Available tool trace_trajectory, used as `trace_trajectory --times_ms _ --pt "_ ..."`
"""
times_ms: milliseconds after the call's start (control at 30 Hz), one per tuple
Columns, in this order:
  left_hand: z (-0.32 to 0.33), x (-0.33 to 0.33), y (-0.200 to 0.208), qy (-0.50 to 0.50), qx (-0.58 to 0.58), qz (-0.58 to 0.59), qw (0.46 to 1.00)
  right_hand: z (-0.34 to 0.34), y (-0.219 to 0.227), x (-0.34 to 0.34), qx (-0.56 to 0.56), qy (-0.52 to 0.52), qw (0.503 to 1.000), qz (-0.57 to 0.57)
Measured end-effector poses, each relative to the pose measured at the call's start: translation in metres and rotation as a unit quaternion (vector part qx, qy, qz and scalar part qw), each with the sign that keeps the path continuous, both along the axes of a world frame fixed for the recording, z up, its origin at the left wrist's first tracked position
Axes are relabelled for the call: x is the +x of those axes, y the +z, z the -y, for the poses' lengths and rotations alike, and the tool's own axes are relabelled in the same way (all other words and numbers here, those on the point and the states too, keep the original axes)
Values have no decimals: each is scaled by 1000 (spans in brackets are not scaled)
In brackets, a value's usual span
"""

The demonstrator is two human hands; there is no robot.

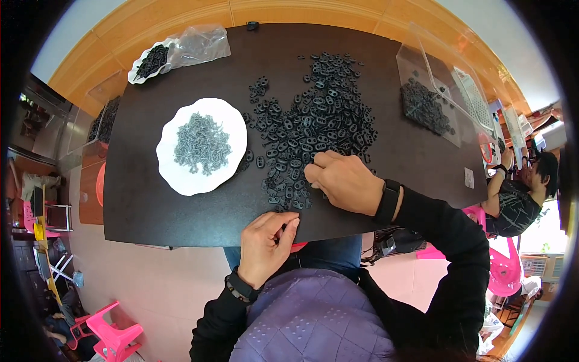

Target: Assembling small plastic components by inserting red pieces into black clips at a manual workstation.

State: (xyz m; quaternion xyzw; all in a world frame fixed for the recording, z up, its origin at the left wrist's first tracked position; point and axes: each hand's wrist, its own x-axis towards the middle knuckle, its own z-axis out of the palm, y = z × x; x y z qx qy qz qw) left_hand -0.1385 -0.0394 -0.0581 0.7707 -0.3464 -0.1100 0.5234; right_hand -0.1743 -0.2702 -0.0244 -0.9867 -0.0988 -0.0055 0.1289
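Note:
A large heap of small black oval plastic pieces with two holes (pixel 319 114) spreads over the dark table. At the heap's near edge my right hand (pixel 347 182) is closed, its curled fingertips down among the pieces; whatever they grip is hidden beneath it. My left hand (pixel 264 244) is at the table's front edge, thumb and forefinger drawn together in a pinch. Something dark shows in the gap behind the fingers, too small to name. Left of the heap, a white wavy-edged plate (pixel 234 123) carries a mound of small grey screw-like pins (pixel 202 143).
A white dish (pixel 134 76) of black parts and a clear plastic bag (pixel 202 47) lie at the far left. On the right stands a clear bin (pixel 449 133) of dark pieces. Pink stools (pixel 114 332) are on the floor; another person (pixel 512 199) sits at the right.

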Motion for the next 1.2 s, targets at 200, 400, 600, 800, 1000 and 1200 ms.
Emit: trace_trajectory --times_ms 200,400,600,800,1000,1200 --pt "-2 0 3 -12 24 -9 1000 -2 -3 -3 -2 12 998 57" --pt "0 3 15 -27 49 -52 997 -4 -6 -6 -33 -1 998 59" --pt "-1 3 18 -32 52 -66 996 -1 -11 -6 5 14 997 81" --pt "0 2 18 -38 61 -57 996 0 -11 -2 31 -6 998 53" --pt "3 0 22 -38 81 -52 995 5 -10 -1 97 0 992 82" --pt "13 -5 34 -67 114 47 990 30 27 -21 172 -64 968 173"
